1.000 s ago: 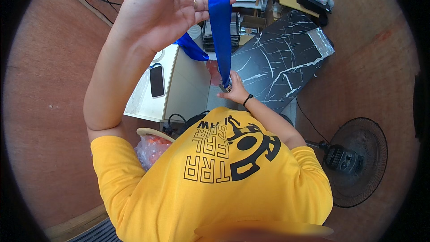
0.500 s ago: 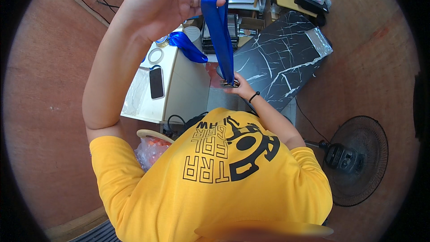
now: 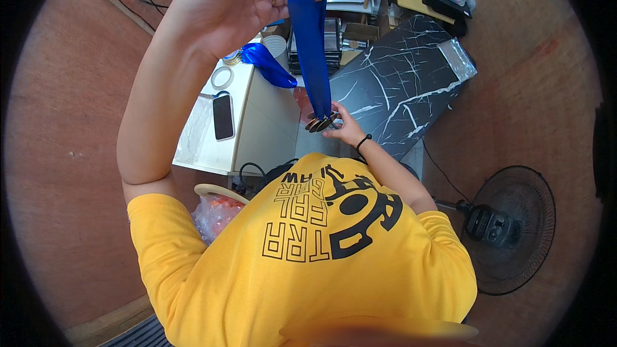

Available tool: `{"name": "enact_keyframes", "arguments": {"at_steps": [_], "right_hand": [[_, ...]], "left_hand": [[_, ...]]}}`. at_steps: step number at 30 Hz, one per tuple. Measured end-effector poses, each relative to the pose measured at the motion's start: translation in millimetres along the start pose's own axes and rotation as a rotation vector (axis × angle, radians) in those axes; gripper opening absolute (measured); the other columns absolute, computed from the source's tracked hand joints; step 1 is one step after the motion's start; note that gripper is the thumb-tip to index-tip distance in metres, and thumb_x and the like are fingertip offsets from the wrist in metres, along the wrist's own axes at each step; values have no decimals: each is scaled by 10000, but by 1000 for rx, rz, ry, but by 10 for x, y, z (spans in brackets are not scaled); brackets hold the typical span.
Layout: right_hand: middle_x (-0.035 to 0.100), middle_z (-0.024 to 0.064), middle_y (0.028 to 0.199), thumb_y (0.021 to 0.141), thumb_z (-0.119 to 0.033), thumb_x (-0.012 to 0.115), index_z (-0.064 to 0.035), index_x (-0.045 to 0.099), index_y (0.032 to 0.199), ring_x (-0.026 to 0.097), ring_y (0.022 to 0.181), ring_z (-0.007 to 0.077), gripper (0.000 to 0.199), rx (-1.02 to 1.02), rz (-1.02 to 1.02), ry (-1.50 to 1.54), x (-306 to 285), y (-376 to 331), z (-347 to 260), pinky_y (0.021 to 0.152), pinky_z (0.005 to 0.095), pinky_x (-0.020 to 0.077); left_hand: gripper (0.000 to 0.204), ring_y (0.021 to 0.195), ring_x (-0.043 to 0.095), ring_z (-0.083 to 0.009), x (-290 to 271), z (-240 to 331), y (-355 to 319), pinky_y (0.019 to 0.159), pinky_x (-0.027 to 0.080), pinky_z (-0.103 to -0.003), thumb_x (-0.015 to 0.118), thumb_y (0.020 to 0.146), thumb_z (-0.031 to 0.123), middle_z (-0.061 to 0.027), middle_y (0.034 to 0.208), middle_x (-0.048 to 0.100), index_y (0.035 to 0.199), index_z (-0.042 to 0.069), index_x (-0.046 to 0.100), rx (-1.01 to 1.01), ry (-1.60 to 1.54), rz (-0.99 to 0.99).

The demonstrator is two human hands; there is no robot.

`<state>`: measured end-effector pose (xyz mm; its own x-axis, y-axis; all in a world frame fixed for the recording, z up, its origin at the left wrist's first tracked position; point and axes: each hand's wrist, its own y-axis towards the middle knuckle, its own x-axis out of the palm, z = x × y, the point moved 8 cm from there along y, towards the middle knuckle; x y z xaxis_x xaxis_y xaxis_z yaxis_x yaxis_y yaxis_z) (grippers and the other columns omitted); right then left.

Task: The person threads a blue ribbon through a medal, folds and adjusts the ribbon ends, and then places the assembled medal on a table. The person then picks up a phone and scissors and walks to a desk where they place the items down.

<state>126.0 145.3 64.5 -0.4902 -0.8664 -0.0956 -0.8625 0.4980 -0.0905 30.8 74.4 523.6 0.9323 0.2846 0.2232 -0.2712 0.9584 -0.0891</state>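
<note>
My left hand (image 3: 241, 9) is raised high at the top, with a bunch of blue medal ribbons (image 3: 310, 38) looped over its fingers. The ribbons hang down taut and flat toward the middle. At their lower end is a cluster of round gold-coloured medals (image 3: 319, 123), slightly fanned out. Thumb and fingers of my right hand (image 3: 347, 130) grip the medals from their right side; a dark bracelet circles that wrist. Another bundle of blue ribbon (image 3: 268, 67) with medals (image 3: 232, 58) lies on the white cabinet (image 3: 260, 135) at left, its ribbon end draped over the edge.
A phone (image 3: 223, 117) and a tape roll (image 3: 222, 78) lie on the cabinet. At right stands a black marble-patterned table (image 3: 405, 83) with a silvery packet (image 3: 457, 61). A fan (image 3: 511, 230) is at lower right, a plastic bag (image 3: 218, 215) beside my left side, shelves (image 3: 350, 0) at the back.
The medals have come into fuller view and spread apart at the right fingers, which have loosened around them. The hanging ribbons have turned flatter and wider. My left hand is almost still.
</note>
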Motion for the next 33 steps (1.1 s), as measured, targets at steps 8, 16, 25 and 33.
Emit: {"name": "enact_keyframes", "arguments": {"at_steps": [8, 16, 25, 33], "right_hand": [[290, 180, 1458, 555, -259, 935, -109, 172, 1496, 400, 1298, 345, 1221, -386, 266, -353, 176, -23, -376, 1018, 442, 420], [369, 189, 1426, 565, -334, 919, -39, 257, 1443, 374, 1323, 315, 1138, -193, 202, 9, 40, 230, -238, 1094, 421, 318], [615, 94, 1117, 953, -165, 591, 2, 603, 1122, 566, 1047, 154, 238, -661, 522, 116, -873, -469, -2529, 909, 272, 437], [635, -2, 912, 959, -329, 600, -26, 670, 1042, 554, 848, 62, 322, -325, 126, 61, -675, -490, -3701, 768, 228, 450]], "left_hand": [[296, 829, 629, -160, 87, 12, -61, 782, 502, -290, 554, 894, 130, -113, 906, 648, 1154, -9, 522, 23, -47, 40], [552, 1024, 628, -188, 217, -11, -42, 934, 491, -306, 524, 950, 320, -170, 1060, 642, 1382, -6, 418, 214, 203, 25], [446, 1075, 616, -255, 108, -350, 23, 977, 406, -357, 383, 984, 387, -191, 1098, 658, 1249, 41, 478, 144, -147, -55], [487, 1071, 583, -237, 150, -585, -58, 993, 382, -367, 412, 981, 406, -194, 1160, 626, 1290, 30, 442, 273, -381, -187]]}}
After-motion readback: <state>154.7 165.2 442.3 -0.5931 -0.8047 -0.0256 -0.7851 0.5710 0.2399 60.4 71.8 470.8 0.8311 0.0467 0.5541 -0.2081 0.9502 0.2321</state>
